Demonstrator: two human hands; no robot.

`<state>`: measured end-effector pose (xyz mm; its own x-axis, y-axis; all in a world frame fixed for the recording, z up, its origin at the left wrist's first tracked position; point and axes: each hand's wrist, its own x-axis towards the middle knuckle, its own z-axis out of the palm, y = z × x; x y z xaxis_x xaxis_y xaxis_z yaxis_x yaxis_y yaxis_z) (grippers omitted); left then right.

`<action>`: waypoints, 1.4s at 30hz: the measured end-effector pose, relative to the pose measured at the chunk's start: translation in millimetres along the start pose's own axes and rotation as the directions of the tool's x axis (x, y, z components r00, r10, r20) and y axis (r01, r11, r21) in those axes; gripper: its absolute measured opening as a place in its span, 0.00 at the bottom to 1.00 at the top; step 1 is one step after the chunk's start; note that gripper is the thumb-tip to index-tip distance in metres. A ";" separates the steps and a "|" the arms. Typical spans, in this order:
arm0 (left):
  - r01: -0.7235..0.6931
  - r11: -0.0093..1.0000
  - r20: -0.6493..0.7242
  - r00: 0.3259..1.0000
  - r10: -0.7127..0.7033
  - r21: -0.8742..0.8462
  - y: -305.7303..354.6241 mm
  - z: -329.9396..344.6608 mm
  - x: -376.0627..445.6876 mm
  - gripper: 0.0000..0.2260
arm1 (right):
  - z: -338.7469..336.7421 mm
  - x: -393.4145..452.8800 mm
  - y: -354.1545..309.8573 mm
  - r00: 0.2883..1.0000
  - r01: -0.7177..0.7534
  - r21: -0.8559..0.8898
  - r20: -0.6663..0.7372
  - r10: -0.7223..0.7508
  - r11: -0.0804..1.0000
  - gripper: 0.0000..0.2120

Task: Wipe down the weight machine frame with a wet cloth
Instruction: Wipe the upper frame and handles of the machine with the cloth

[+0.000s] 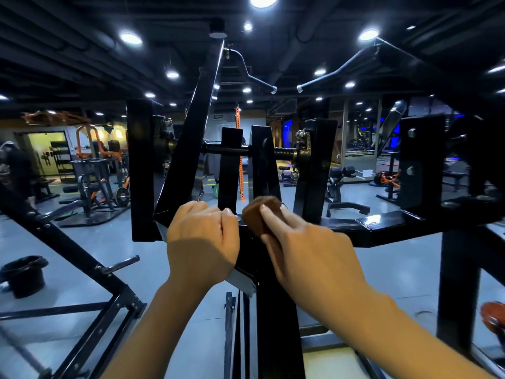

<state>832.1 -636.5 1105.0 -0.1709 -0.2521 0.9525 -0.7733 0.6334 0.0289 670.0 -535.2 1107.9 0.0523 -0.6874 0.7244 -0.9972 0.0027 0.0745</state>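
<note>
Centrally, right hand [306, 247] pinches brown cloth [259, 213] against black machine frame [382, 222]; left hand [202, 239] curled over frame's edge.

Dim gym, bright spots overhead

Round ceiling lights [130, 38] flare against a dark ceiling and glint off the black frame [382, 222]. The cloth [259, 214] is smeared with motion blur. Straight bars bow toward the edges; the far room is soft.

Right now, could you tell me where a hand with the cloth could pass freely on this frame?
The flat beam right of the right hand is bare. Around the threaded rod and upright plates, gaps are tight.
</note>
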 end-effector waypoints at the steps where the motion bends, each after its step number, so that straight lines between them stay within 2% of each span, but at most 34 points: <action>1: 0.001 1.000 -0.011 1.000 -0.001 -0.006 0.1 0.4 -0.1 0.21 | -1.0 0.4 0.9 1.000 0.011 -0.019 -0.008 -0.011 1.000 0.23; 3: 0.001 1.000 -0.017 1.000 -0.001 -0.020 -1.1 1.7 -0.2 0.22 | 0.4 23.0 5.5 1.000 0.018 0.004 -0.023 -0.018 1.000 0.23; 7: -0.021 1.000 -0.017 1.000 0.021 0.000 -3.5 3.0 -2.0 0.22 | 10.5 76.4 11.3 0.998 -0.063 0.092 0.011 0.062 0.994 0.23; 10: -0.048 0.998 -0.020 0.999 0.050 0.048 -6.9 5.0 -2.7 0.22 | 3.3 58.4 6.1 0.997 -0.053 0.066 0.065 0.049 0.996 0.24; 14: -0.028 0.998 -0.036 0.999 0.030 0.050 -4.6 5.7 -2.5 0.21 | -6.1 26.4 -0.6 0.994 0.051 -0.007 0.096 -0.050 0.999 0.25; 16: -0.007 1.000 -0.043 0.999 0.008 0.028 -3.0 5.1 -2.4 0.21 | -1.8 49.9 5.6 0.998 0.021 -0.023 0.065 -0.019 1.000 0.25; 21: -0.026 1.000 -0.027 0.999 0.026 0.000 -4.6 2.0 -1.5 0.21 | 13.7 114.1 20.2 0.996 -0.066 0.112 0.061 0.059 0.992 0.23; 27: -0.005 1.000 -0.021 1.000 0.004 -0.024 -2.5 1.1 -1.6 0.20 | -4.8 52.4 3.1 0.993 0.013 -0.015 0.120 -0.011 1.000 0.24; 30: -0.020 1.000 -0.010 1.000 0.020 -0.015 -3.8 1.2 -2.2 0.21 | -3.7 77.6 11.3 0.996 -0.010 -0.035 0.092 0.013 0.999 0.22; 34: -0.056 0.998 0.004 0.998 0.056 0.004 -6.6 -0.6 -1.6 0.21 | 15.4 135.7 21.4 0.995 -0.083 0.077 0.069 0.078 0.994 0.21; 39: -0.064 0.998 0.004 0.998 0.064 0.013 -4.2 -1.0 -1.2 0.21 | 9.1 86.8 7.3 0.999 -0.030 -0.023 0.043 0.031 0.999 0.25; 42: -0.058 0.998 -0.003 0.998 0.058 0.014 -3.2 -0.9 -0.8 0.21 | 7.5 87.6 13.3 1.000 -0.019 -0.057 0.019 0.020 0.998 0.23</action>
<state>835.2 -637.7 1104.4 -0.2137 -0.2126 0.9535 -0.7703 0.6370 -0.0306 660.9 -600.8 1167.3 0.0311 -0.7008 0.7126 -0.9934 0.0572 0.0995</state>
